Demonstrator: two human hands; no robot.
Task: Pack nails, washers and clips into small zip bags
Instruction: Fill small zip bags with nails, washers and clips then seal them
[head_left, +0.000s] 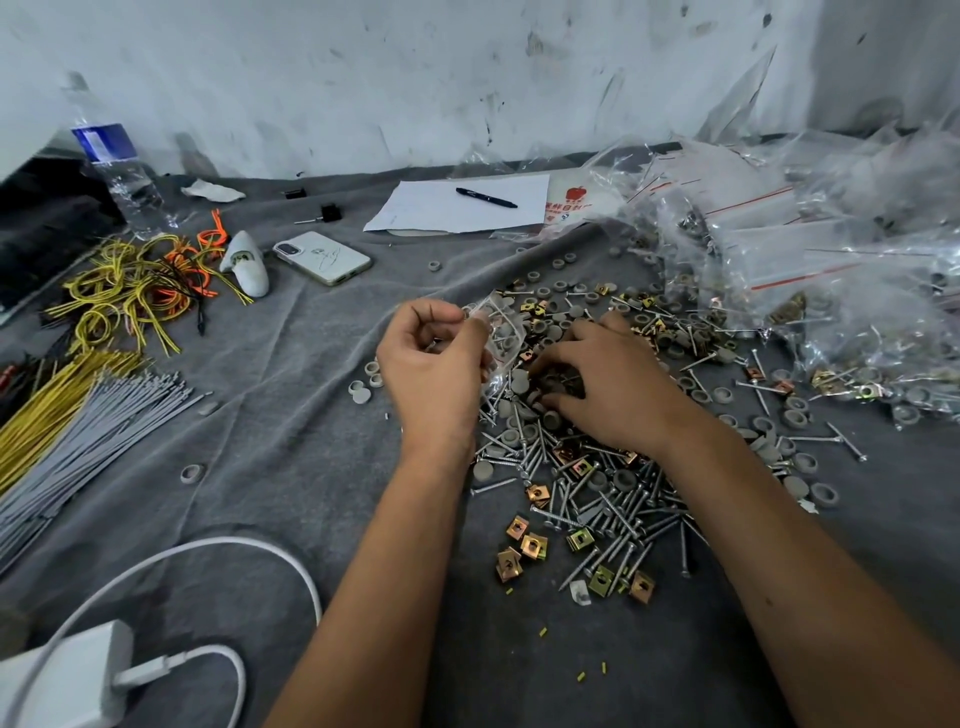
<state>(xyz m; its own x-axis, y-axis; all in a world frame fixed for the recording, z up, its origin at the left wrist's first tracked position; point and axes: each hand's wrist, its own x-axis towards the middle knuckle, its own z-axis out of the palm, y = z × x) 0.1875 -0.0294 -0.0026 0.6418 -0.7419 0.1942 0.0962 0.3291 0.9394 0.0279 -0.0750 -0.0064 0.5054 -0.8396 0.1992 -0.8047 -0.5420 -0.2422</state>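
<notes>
While the left hand (434, 358) pinched the mouth of a small zip bag (498, 332) between curled fingers and thumb, holding it just above the grey cloth (291, 364), the right hand (605, 387) lay on the loose heap with fingers spread and bent, tips down among washers (519, 384) and nails (613, 525); whether it had anything pinched, I couldn't tell. Bag film looked thin, limp and slippery, so best held at the stiffer zip edge. Nails were probably rigid, small and pointed, likely to snag or pierce film: better fed head first. Washers looked light and round, prone to rolling. Clips (532, 545) looked like thin sprung metal with sharp edges, best taken by the flat faces. Filled bags (831, 291) sat to the right. A white bag (569, 205) carried a red apple logo and red print, unreadable.
</notes>
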